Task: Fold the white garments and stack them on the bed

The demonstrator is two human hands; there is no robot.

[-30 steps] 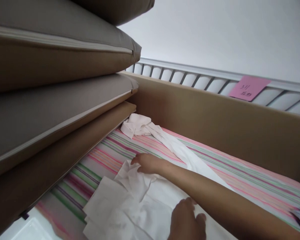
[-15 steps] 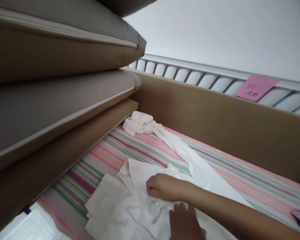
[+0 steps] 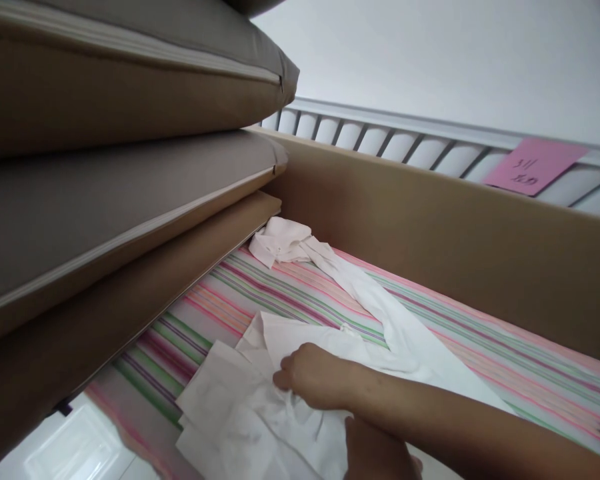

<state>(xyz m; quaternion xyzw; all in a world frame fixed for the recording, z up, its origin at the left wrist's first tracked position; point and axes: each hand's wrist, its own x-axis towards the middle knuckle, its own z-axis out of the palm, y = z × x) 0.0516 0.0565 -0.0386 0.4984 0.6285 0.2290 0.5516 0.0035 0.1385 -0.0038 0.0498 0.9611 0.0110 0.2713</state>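
A white cloth garment (image 3: 275, 427), which looks like a shirt, lies crumpled on a striped sheet (image 3: 220, 293). One long narrow part, like a sleeve (image 3: 365, 287), stretches away to a bunched end near the cushions. My right hand (image 3: 310, 377) reaches in from the right, its fingers closed on a fold of the white fabric. Below that forearm, at the bottom edge, my left hand (image 3: 380, 453) rests against the same cloth. Its fingers are mostly hidden behind my right wrist, so their grip does not show.
Thick brown-grey zipped cushions (image 3: 130, 180) are stacked on the left. A tan panel (image 3: 430, 233) borders the sheet's far side, with white slats (image 3: 370, 140) and a pink note (image 3: 535, 167) behind it. A white plastic item (image 3: 75, 443) sits at lower left.
My right hand has shifted slightly left and toward me, drawing at the fabric. The left hand has slid lower beneath the right forearm, hiding its fingers. The view has turned a little.
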